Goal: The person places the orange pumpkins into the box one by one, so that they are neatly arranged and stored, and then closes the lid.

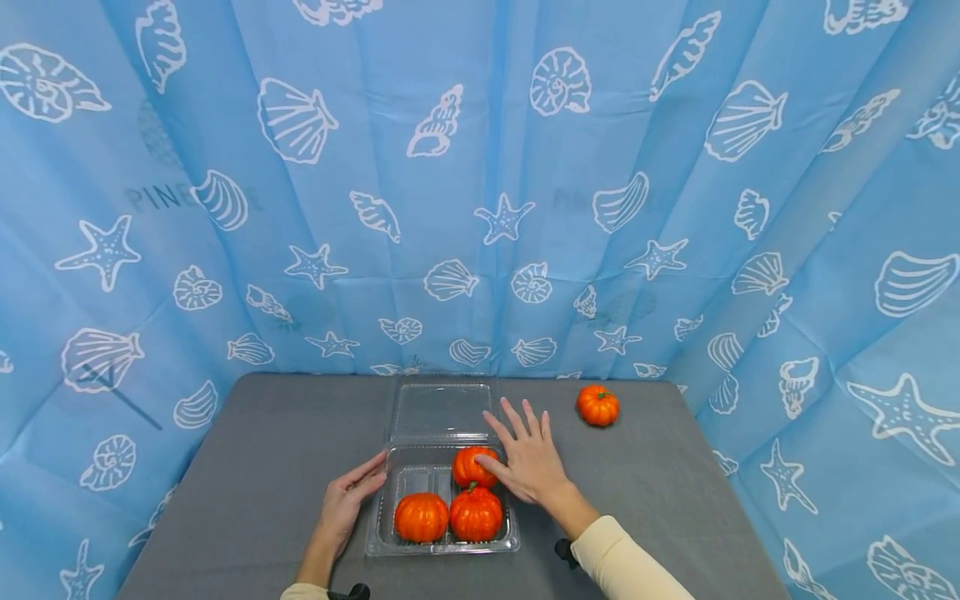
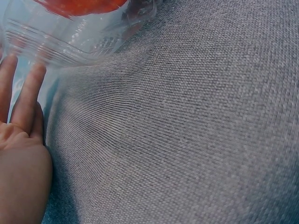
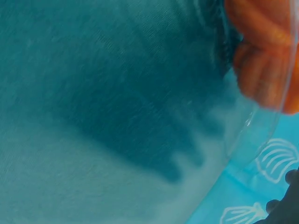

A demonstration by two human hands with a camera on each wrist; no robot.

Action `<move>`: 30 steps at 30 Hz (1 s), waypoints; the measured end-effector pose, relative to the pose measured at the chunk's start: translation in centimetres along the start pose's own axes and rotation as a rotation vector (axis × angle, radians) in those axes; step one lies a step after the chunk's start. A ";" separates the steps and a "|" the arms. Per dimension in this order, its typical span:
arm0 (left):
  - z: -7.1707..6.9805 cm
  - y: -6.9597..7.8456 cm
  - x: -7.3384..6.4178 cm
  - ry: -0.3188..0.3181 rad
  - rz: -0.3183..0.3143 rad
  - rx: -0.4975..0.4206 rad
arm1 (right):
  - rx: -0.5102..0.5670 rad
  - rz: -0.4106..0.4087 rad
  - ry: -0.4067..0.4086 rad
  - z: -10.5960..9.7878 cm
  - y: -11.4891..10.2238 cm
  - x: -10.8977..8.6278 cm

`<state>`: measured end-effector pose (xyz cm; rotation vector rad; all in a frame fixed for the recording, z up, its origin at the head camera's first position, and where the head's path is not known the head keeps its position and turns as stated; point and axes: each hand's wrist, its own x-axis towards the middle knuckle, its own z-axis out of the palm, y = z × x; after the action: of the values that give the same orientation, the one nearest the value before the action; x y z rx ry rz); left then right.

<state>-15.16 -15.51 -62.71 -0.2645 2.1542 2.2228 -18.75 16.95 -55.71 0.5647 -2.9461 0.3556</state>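
Note:
A clear plastic clamshell box [image 1: 442,549] lies on the table with its lid [image 1: 442,410] folded back. Three orange pumpkins sit inside: one at front left [image 1: 422,518], one at front right [image 1: 476,514], one at back right [image 1: 468,467]. My left hand [image 1: 348,504] touches the box's left side with straight fingers, also seen in the left wrist view. My right hand [image 1: 534,462] hovers at the box's right edge, its fingers spread and its thumb over the back-right pumpkin; whether the thumb touches it I cannot tell.
Another orange pumpkin [image 1: 597,405] stands on the grey table [image 1: 645,500], toward the back right. A blue curtain [image 1: 465,217] with white shells and starfish hangs behind the table and along both sides. The box's back-left part shows ribbed plastic.

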 end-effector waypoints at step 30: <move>0.0 0.0 0.0 -0.003 0.006 -0.020 | -0.030 0.230 0.015 0.1 9.5 0.4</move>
<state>-15.15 -15.51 -62.70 -0.2556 2.1345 2.2479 -22.71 25.40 -57.70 0.2183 -3.0023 0.3350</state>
